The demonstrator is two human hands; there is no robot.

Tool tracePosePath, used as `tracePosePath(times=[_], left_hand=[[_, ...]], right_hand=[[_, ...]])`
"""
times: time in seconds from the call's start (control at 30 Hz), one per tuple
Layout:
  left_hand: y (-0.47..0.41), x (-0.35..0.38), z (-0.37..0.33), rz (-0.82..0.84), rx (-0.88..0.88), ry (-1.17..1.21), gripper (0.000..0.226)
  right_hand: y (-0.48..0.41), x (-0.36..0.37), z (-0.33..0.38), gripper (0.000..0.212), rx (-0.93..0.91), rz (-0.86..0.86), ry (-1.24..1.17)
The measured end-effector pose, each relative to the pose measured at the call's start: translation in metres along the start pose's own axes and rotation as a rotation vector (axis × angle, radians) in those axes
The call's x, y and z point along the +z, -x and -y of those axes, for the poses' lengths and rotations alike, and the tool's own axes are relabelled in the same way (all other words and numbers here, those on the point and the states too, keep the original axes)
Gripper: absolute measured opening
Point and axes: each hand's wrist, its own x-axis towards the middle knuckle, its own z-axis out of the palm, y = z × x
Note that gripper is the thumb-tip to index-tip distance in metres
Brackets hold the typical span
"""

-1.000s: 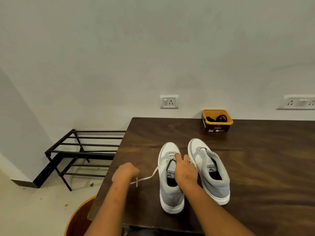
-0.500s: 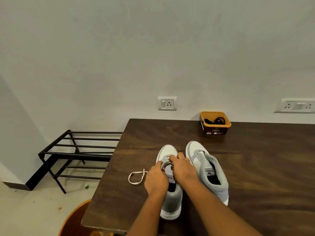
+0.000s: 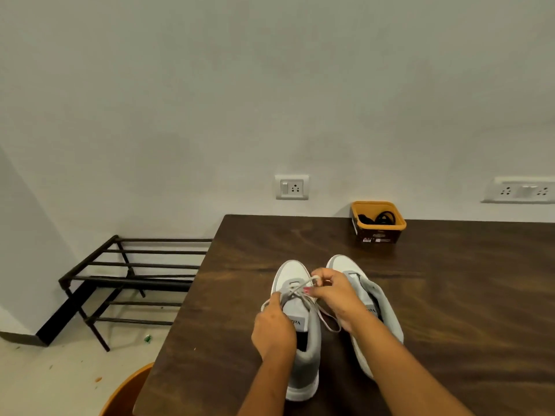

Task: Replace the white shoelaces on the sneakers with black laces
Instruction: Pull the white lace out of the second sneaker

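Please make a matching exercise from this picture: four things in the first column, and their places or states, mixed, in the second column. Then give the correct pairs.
Things:
1. left sneaker
2. right sneaker
3. orange tub
4. black rack

Places or states:
A. on the floor, left of the table
B. at the table's far edge, holding black laces
C. white lace being pulled by both hands
D. partly hidden behind the right hand

Pairs: 1-C, 2-D, 3-B, 4-A

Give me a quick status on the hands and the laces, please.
Both hands, left and right, pinching the white lace on the left sneaker. Lace partly threaded. Black laces in the yellow tub, untouched. Nothing in the way.
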Motion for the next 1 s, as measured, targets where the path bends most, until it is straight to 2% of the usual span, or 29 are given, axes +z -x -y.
tracePosePath(times=[0.07,0.17,0.23,0.3,0.33,0.37,0.43,0.5,0.57,0.63,0.7,0.83,0.9,1.0], left_hand=[[0.001,-0.001,-0.001,0.007,0.019,-0.015,0.042],[0.004,-0.004,-0.003,0.011,0.021,-0.054,0.041],[0.003,-0.004,-0.002,0.009,0.021,-0.068,0.041],[0.003,-0.003,-0.001,0.011,0.032,-0.073,0.039],[0.003,-0.003,-0.001,0.01,0.034,-0.076,0.038],[0.003,-0.004,-0.002,0.011,0.032,-0.077,0.038],[0.003,-0.004,-0.003,0.014,0.027,-0.076,0.038],[0.003,-0.004,-0.003,0.015,0.024,-0.06,0.04],[0.004,-0.005,-0.003,0.019,0.025,-0.046,0.043],[0.005,-0.005,-0.002,0.017,0.031,-0.034,0.046],[0.005,-0.005,-0.002,0.018,0.038,-0.042,0.046],[0.004,-0.005,-0.002,0.018,0.057,-0.046,0.04],[0.003,-0.005,-0.002,0.018,0.059,-0.052,0.04],[0.002,-0.003,0.0,0.014,0.066,-0.058,0.04]], right_hand=[[0.004,-0.008,0.014,0.03,0.002,-0.038,-0.262],[0.008,-0.01,0.023,0.033,-0.035,-0.059,-0.471],[0.011,-0.006,0.023,0.035,-0.028,-0.074,-0.582],[0.012,-0.005,0.022,0.032,-0.022,-0.033,-0.578],[0.011,-0.006,0.022,0.031,-0.025,-0.004,-0.47],[0.009,-0.008,0.023,0.029,-0.027,0.025,-0.26],[0.007,-0.016,0.029,0.025,-0.046,0.062,0.338],[0.007,-0.021,0.034,0.033,-0.025,0.144,0.88],[0.008,-0.022,0.036,0.036,-0.007,0.227,1.172],[0.01,-0.018,0.033,0.017,-0.053,0.267,1.219],[0.014,-0.015,0.031,0.016,-0.113,0.314,1.037],[0.021,-0.019,0.041,0.023,-0.135,0.189,0.261],[0.021,-0.022,0.046,0.027,-0.108,0.1,-0.016],[0.02,-0.027,0.054,0.029,-0.025,0.108,-0.514]])
